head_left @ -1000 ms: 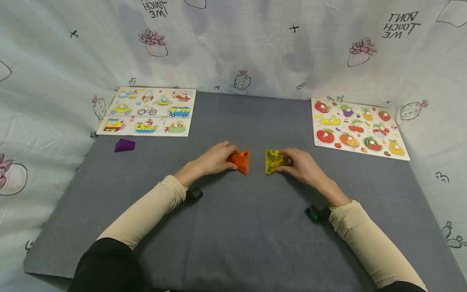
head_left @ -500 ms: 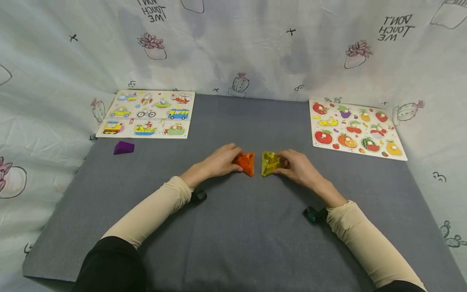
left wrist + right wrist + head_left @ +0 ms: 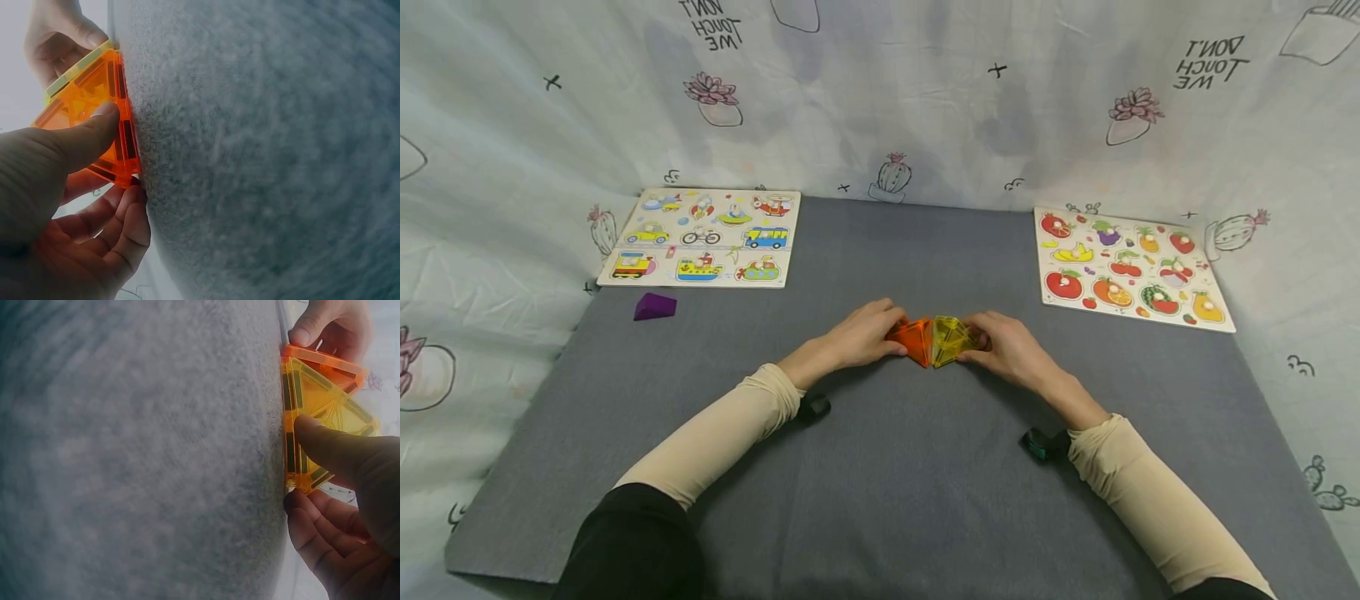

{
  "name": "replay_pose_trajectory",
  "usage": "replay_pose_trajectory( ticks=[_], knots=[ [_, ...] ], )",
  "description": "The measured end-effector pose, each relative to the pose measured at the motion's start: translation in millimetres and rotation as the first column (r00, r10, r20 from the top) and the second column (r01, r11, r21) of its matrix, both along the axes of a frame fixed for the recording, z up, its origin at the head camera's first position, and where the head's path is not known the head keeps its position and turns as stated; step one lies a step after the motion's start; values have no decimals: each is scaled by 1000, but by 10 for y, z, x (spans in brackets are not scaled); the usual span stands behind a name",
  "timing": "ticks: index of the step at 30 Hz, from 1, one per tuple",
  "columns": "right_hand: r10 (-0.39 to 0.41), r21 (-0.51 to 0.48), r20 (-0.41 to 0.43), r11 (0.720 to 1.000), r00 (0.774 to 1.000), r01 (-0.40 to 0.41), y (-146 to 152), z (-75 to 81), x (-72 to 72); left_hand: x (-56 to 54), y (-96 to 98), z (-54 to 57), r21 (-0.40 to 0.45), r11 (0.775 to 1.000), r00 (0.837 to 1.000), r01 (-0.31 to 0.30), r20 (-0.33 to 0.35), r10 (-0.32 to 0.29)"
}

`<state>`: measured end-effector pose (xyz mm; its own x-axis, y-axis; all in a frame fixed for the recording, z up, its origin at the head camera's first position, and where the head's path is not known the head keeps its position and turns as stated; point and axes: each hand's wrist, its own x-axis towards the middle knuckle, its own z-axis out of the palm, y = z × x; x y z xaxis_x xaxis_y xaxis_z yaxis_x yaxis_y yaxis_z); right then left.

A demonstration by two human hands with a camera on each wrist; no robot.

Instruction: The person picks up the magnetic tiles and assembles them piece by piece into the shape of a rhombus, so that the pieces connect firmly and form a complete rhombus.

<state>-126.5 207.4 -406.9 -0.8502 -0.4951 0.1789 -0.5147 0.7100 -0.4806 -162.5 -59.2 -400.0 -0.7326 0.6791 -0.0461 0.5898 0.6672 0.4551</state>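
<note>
My left hand [image 3: 863,335] grips an orange see-through pyramid of magnetic tiles [image 3: 916,340] by its left side, thumb in front and fingers behind. From the right, my right hand [image 3: 1009,343] holds a matching yellow pyramid of magnetic tiles [image 3: 951,340] the same way. Both pieces rest on the grey cloth, their upright edges meeting side by side in the head view. In the left wrist view the left thumb presses the face of the orange pyramid [image 3: 94,94], with yellow showing behind it. The right wrist view has the right thumb on the yellow pyramid [image 3: 312,394].
A purple wedge-shaped block [image 3: 655,307] lies at the left. Behind it is a puzzle board with vehicles [image 3: 741,279], and at the back right a puzzle board with fruit [image 3: 1165,321]. A printed curtain [image 3: 820,100] bounds the grey table [image 3: 880,517] at the back and sides.
Both hands have moved toward each other, the left hand more so, bringing the orange and yellow pyramids together. The gap between them has closed. The head view has shifted slightly.
</note>
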Motion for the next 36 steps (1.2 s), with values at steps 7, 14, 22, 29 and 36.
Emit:
replay_pose_trajectory(
  ticks=[7,14,22,29,36],
  knots=[
    [6,2,-7,1000,1000,-6,-6,-4,-3,5,2,4,-4,1000,1000,-1,3,1],
    [7,24,-9,1000,1000,-7,-14,-8,6,23,-11,13,2,1000,1000,-3,4,3],
    [22,20,-31,1000,999,-21,-7,-12,12,31,-13,24,12,1000,1000,3,24,-4],
    [18,23,-25,1000,1000,-17,-3,-23,12,34,-13,19,12,1000,999,-4,34,4],
    [13,18,-24,1000,1000,-12,-7,-10,13,23,-7,22,5,1000,999,-17,39,17]
  ],
)
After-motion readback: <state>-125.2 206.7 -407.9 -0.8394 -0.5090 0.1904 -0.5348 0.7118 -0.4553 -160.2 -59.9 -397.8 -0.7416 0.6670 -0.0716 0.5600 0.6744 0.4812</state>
